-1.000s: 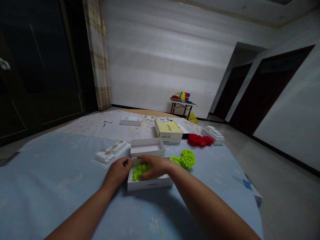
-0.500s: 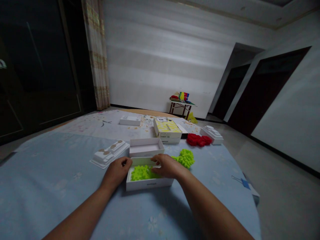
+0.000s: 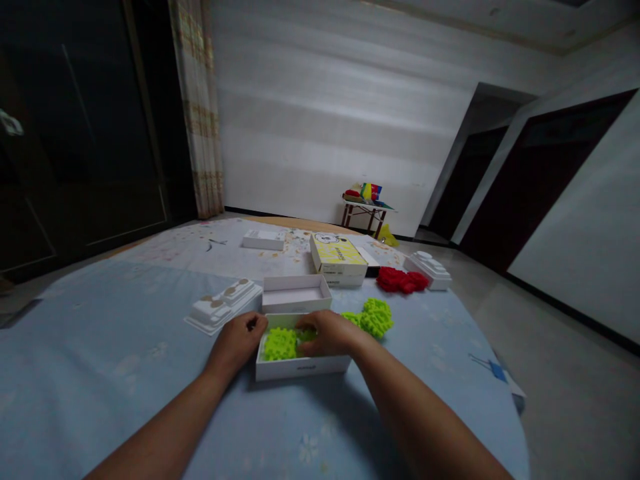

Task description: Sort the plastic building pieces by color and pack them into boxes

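Observation:
A white open box (image 3: 303, 369) stands on the cloth in front of me, with green bumpy pieces (image 3: 280, 344) inside. My left hand (image 3: 241, 338) has its curled fingers at the box's left back corner, gripping the rim. Reaching into the box from the right, my right hand (image 3: 324, 333) has its fingers curled round a green piece, mostly hidden by the hand. More green pieces (image 3: 376, 318) lie on the cloth just right of the box. Directly behind it sits a second white box part (image 3: 297, 294), hollow side up.
White moulded trays (image 3: 223, 307) lie left and at the far right (image 3: 429, 270). Beyond the boxes are a yellow-and-white box (image 3: 339, 259), red pieces (image 3: 401, 280) and a flat white box (image 3: 263, 240). A blue clip (image 3: 497, 371) is at the table's right edge.
My right hand has shifted slightly left within the box, and its fingers have closed in on a green piece. The left hand stays at the corner. The view has moved slightly.

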